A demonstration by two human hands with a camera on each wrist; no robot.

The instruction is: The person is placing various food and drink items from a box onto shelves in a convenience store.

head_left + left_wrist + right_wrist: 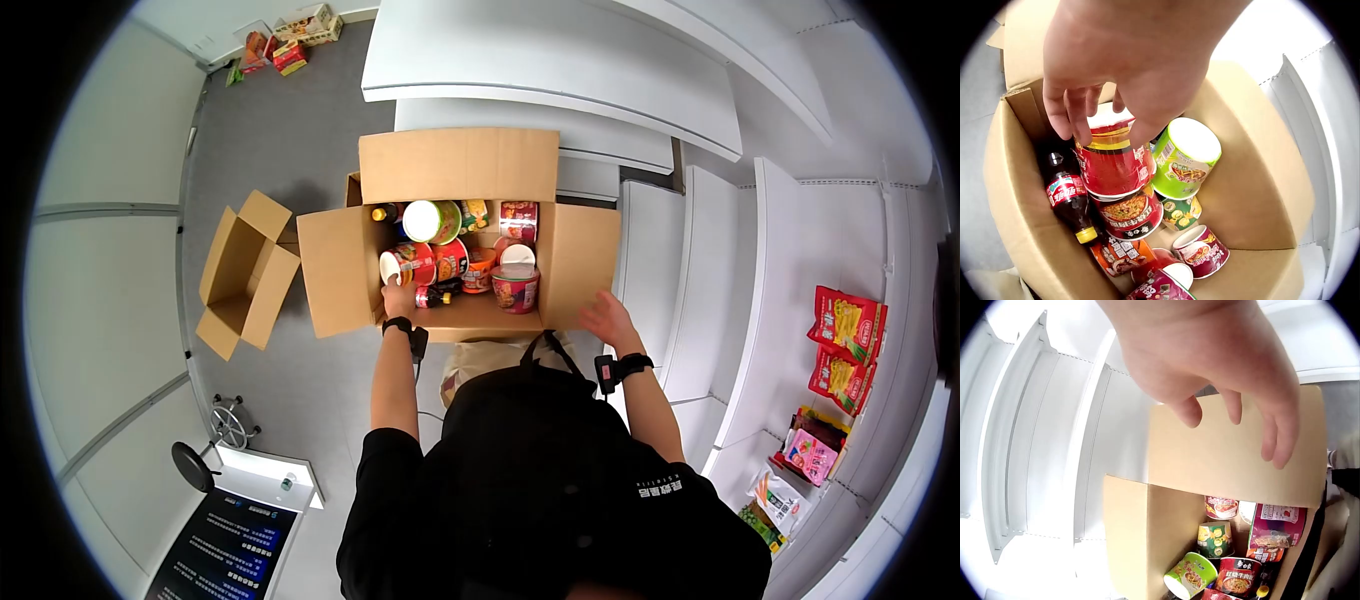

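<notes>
My left hand [1129,69] reaches into the left part of an open cardboard box [480,318]. Its thumb and fingers hold a red instant noodle cup [1116,169] around the top. Right below that cup lies another red noodle cup [1129,215], with a cola bottle [1069,197] alongside. A green noodle cup [433,221] stands farther back in the box. Over the box's right flap [1235,450] hovers my right hand [1222,375], fingers spread loosely and holding nothing. Maroon noodle cups [516,290] sit at the box's right end.
White shelves [560,60] rise beyond the box and along the right, some bearing red snack bags [848,325]. A smaller open cardboard box [268,290] is on the floor to the left. Several packages [290,57] lie in the far left corner.
</notes>
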